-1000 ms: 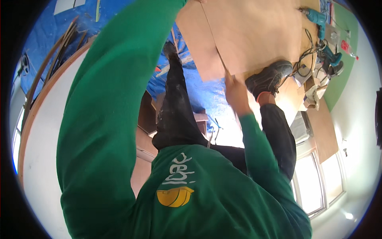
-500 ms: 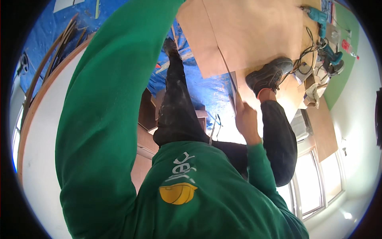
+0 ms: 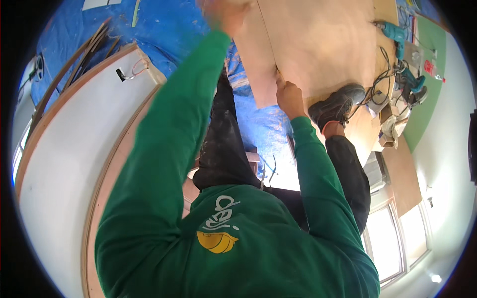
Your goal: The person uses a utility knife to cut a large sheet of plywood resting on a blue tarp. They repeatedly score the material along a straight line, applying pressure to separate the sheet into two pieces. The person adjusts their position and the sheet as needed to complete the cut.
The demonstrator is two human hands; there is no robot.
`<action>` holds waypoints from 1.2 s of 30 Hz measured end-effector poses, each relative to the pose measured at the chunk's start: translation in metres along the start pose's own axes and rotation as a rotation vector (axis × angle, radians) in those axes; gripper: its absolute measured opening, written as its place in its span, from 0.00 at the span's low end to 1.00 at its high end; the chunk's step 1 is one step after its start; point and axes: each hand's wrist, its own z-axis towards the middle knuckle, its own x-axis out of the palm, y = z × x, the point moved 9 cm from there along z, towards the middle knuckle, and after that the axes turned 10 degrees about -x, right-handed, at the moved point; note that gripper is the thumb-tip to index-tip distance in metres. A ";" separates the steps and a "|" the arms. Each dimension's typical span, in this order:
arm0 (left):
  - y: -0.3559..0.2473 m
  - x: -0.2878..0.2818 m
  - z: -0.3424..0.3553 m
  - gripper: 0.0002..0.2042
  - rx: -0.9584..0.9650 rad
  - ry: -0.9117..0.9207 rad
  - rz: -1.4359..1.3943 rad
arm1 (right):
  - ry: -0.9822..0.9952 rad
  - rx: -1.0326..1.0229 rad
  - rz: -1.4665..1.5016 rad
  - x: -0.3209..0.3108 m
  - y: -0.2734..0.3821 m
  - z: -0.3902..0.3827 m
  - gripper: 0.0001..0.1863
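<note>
A sheet of plywood spans the top middle, with a thin cut line running lengthwise near its left side. My right hand is closed around the handle of what looks like a handsaw, at the near end of that line. Most of the blade is hidden now. At the top of the view my left hand is over the sheet's left edge, smeared by motion, so its fingers cannot be made out. My right foot, in a dark work shoe, presses on the sheet at its near right.
A teal drill, another teal power tool, a black cable and a red-capped bottle lie at right. Blue tarp covers the floor. On the left are a white panel and long wood strips.
My right hand has moved forward and left with the saw, whose long blade showed before. My left hand has come into view at the top as the left arm drew inward.
</note>
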 end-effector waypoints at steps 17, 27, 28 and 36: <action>0.043 0.038 -0.115 0.67 -1.140 0.435 0.007 | 0.197 -0.106 -0.104 -0.111 0.054 -0.196 0.28; 0.023 0.049 -0.120 0.64 -1.064 0.445 -0.013 | 0.083 -0.274 -0.383 -0.027 0.037 -0.025 0.24; 0.031 0.049 -0.117 0.64 -1.071 0.421 -0.022 | 0.091 -0.324 -0.428 -0.030 0.040 -0.033 0.24; 0.054 0.050 -0.113 0.61 -1.121 0.448 -0.043 | 0.150 -0.196 -0.219 -0.084 0.037 -0.182 0.19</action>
